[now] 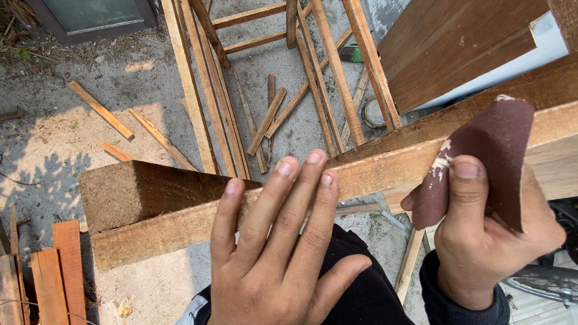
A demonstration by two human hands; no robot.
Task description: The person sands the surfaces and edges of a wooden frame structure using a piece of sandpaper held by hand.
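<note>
Two hands on one beam (180, 225), which runs across the view above a sawdust floor (54, 144). Left hand (274, 253) flat and spread, fingers pressing the beam's top, holding nothing. Right hand (481, 235) pinches folded sandpaper (487, 162) against the beam's right stretch. Sanding looks underway; next stroke likely needs steady pressure along the grain. Loose slats (265, 120) lie beyond.

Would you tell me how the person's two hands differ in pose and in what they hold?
The left hand lies flat and open, fingers spread on the wooden beam; the right hand is closed, pinching a folded reddish-brown sandpaper sheet. The left hand holds nothing, the right holds the sandpaper. Both are bare with dark sleeves.
</note>
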